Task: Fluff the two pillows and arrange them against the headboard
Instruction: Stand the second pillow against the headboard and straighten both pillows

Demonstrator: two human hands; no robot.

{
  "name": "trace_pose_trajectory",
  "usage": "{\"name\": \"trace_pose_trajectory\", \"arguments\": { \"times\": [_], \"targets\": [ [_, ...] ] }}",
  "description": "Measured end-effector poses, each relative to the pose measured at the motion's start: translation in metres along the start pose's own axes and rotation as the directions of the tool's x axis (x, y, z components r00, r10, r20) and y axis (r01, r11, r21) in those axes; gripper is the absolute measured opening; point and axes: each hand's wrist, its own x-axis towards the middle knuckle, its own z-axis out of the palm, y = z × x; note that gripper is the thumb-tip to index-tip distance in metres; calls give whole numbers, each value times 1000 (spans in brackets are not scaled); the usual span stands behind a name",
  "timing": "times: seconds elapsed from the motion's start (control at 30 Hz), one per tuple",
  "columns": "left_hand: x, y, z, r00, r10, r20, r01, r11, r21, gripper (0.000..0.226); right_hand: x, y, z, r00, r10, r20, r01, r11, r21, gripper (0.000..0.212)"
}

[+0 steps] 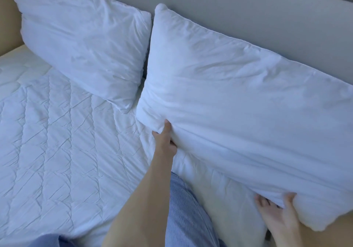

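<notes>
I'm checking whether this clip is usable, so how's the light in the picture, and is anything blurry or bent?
Head view: soft, even daylight with a bluish cast, no glare; gentle shadows in the creases of the near pillow and the quilt. The right hand looks slightly smeared, the left hand sharper. The wide lens tilts and bows the headboard.

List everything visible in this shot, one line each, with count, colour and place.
left pillow: one, white, leaning on the headboard, upper left
right pillow: one, white, propped against the headboard, held at its lower edge
headboard: one, grey, across the top
quilted mattress cover: one, white, over the bed, lower left
beige surface: one, far left edge
blue striped clothing: on the person, bottom centre
left hand: one, gripping the right pillow's lower left corner
right hand: one, under the pillow's lower right edge
</notes>
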Motion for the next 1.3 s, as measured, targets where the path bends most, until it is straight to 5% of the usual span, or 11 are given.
{"name": "trace_pose_trajectory", "arguments": {
  "times": [0.17, 0.27, 0.37, 0.5, 0.9, 1.03, 1.17, 1.23, 1.3],
  "targets": [
    [15, 7, -5, 994, 105, -34, -105, 994, -14, 51, -7, 6, 4, 999, -38, 6, 38, 998, 50, 65],
    [10, -6, -10, 997, 73, -21, -73, 997, 14, 52, -10, 24, -1, 1000, 4, 1, -4, 999, 47, 75],
    [8, -21, -7, 1000, 20, 0, -20, 999, 50, 42, -16, 43, 15, 998, 61, 29, -61, 998, -3, 58],
    [14, -21, -6, 998, -54, 41, 51, 997, 57, 73, -17, 56, 38, 987, 136, 88, -135, 991, -28, 51],
    [38, 39, -12, 996, 90, 12, -88, 991, -96, 83, -13, 56, 37, 980, 145, 133, -139, 989, -54, 45],
    [37, 39, -11, 969, 222, -109, -230, 971, -62, 47, -18, 46, 36, 986, 161, 41, -150, 969, -195, 28],
    [42, 53, 1, 947, 218, -234, -195, 974, 119, 74, -38, 36, 59, 953, 302, 12, -256, 829, -497, 33],
    [39, 72, 9, 927, 216, -308, -130, 953, 275, 85, -58, 22, 93, 960, 239, 147, -67, 704, -707, 20],
    [37, 88, 15, 931, 236, -279, -125, 923, 363, 86, -78, 0, 142, 912, -34, 410, 354, 571, -741, 14]
  ]
}}
